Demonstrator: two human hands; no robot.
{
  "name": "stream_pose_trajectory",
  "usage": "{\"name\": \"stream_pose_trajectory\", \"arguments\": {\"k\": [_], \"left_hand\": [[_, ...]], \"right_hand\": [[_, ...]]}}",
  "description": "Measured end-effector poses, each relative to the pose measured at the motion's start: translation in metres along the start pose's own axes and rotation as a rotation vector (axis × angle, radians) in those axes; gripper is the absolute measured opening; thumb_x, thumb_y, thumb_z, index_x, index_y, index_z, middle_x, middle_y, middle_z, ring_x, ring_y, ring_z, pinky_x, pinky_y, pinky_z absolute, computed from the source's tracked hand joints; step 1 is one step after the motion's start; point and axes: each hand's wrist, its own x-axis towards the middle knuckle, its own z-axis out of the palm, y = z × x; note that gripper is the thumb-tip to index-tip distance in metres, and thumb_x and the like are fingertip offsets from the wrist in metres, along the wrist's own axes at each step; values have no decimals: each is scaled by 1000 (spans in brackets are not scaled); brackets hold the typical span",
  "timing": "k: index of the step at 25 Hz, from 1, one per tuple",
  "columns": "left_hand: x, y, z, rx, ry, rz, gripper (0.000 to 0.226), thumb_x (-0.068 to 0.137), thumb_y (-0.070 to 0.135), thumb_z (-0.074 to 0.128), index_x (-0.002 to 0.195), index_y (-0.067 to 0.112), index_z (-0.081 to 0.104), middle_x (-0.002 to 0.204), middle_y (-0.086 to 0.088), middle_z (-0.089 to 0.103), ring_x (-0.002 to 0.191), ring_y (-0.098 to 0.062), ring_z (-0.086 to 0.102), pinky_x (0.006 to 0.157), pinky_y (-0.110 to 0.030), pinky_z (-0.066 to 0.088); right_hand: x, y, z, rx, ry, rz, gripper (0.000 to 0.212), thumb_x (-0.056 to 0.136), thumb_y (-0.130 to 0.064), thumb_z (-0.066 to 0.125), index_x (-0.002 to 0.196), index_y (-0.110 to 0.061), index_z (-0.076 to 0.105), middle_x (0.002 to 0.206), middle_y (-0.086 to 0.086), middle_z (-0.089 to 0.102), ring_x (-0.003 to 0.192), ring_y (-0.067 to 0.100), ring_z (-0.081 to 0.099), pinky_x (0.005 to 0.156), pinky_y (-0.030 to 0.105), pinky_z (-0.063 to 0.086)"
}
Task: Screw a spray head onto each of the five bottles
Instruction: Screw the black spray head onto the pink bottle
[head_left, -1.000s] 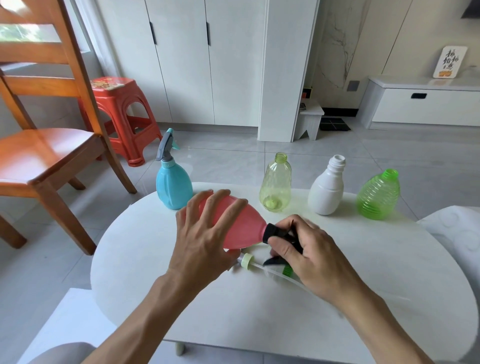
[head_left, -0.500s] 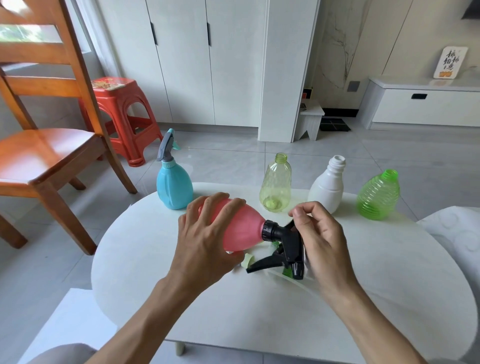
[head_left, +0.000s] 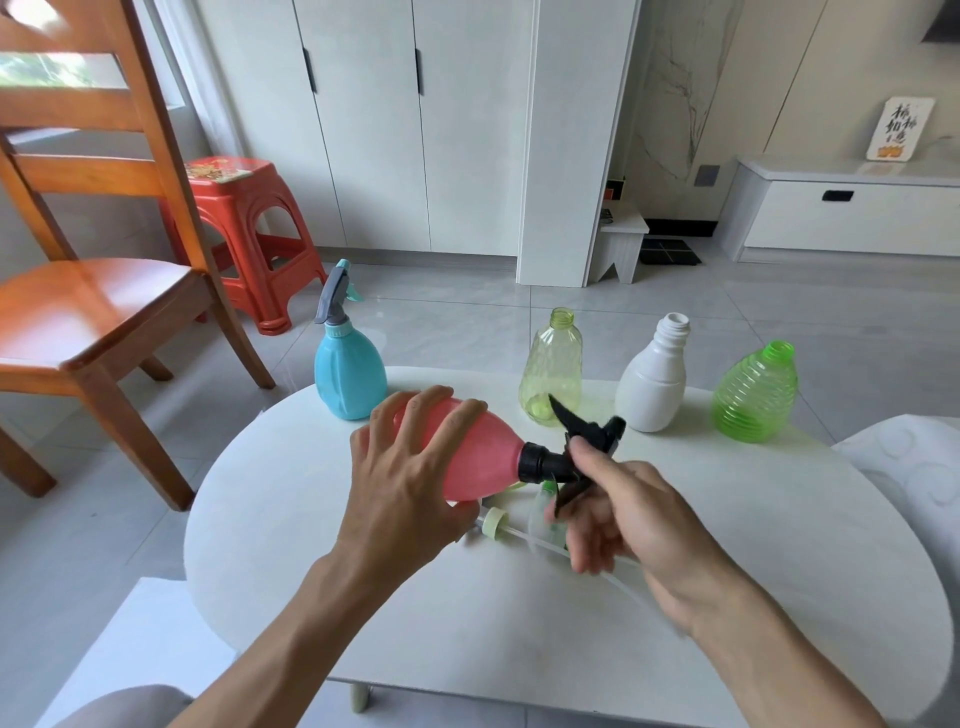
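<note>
My left hand (head_left: 405, 483) grips a pink bottle (head_left: 480, 452) held sideways above the white table (head_left: 779, 597). A black spray head (head_left: 582, 441) sits on its neck, trigger pointing up. My right hand (head_left: 618, 504) pinches that head near its collar. Along the table's far edge stand a blue bottle (head_left: 348, 376) with a grey spray head, then open-necked bottles: pale yellow-green (head_left: 551, 369), white (head_left: 652, 382) and ribbed green (head_left: 756, 397). Loose spray heads with tubes (head_left: 498, 525) lie under my hands, partly hidden.
A wooden chair (head_left: 93, 291) stands left of the table and a red plastic stool (head_left: 244, 228) behind it. White cabinets line the back wall. A white cushioned seat (head_left: 914, 467) adjoins the table's right edge.
The black spray head has turned on the pink bottle's neck: its trigger pointed down half a second ago and now points up. My right hand shifted its hold lower. The left hand stayed put.
</note>
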Motion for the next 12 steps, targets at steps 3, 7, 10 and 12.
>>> {"name": "stream_pose_trajectory", "arguments": {"k": [3,7,10,12], "left_hand": [[1,0,0,40,-17,-44,95,51,36,91,135,30,47,136,-6,54,121,-36,44,84,-48,44],[7,-3,-1,29,-22,-93,92,53,33,90,134,31,46,134,-7,54,118,-38,45,80,-47,43],[6,-2,1,55,-29,-55,93,53,34,92,135,29,49,135,-8,54,121,-38,45,83,-50,44],[4,-3,2,71,-43,-32,93,53,34,93,135,28,50,136,-8,54,122,-38,45,85,-51,44]], "right_hand": [[-2,-1,2,-143,-3,80,92,83,-84,23,61,-8,70,49,9,64,38,20,50,44,27,38],[-5,-2,-12,-776,514,-688,25,85,-54,61,90,-29,65,84,-18,66,74,6,59,66,25,46],[2,3,-12,-793,441,-645,27,84,-32,75,109,-24,68,96,-12,70,83,11,62,75,34,52],[4,8,-10,-721,427,-580,28,85,-28,76,111,-27,66,91,-12,72,72,-1,56,70,30,49]]}}
